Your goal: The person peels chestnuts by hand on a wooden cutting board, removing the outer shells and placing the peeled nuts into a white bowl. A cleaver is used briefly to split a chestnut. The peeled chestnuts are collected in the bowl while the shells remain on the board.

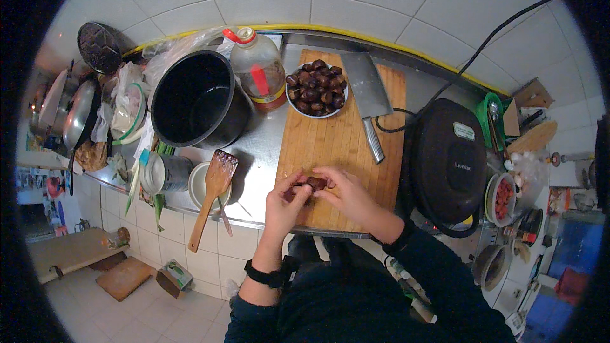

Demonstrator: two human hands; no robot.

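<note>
A brown chestnut [316,183] is pinched between the fingertips of both hands, over the near part of a bamboo cutting board [314,140]. My left hand [288,200] holds it from the left, the thumb along its near side. From the right, my right hand [345,195] grips it with thumb and forefinger. Dark brown bits show around the fingers; whether they are shell or another chestnut I cannot tell. At the board's far side stands a white bowl heaped with chestnuts [316,86]. Right of the bowl a cleaver [369,88] lies flat, handle towards me.
Left of the board are a black inner pot [200,100], a plastic oil bottle [259,71], a metal can [164,174] and a small bowl [196,186] with a wooden spatula [217,186] across it. A black electric griddle [448,162] with a cord [469,62] borders the board's right.
</note>
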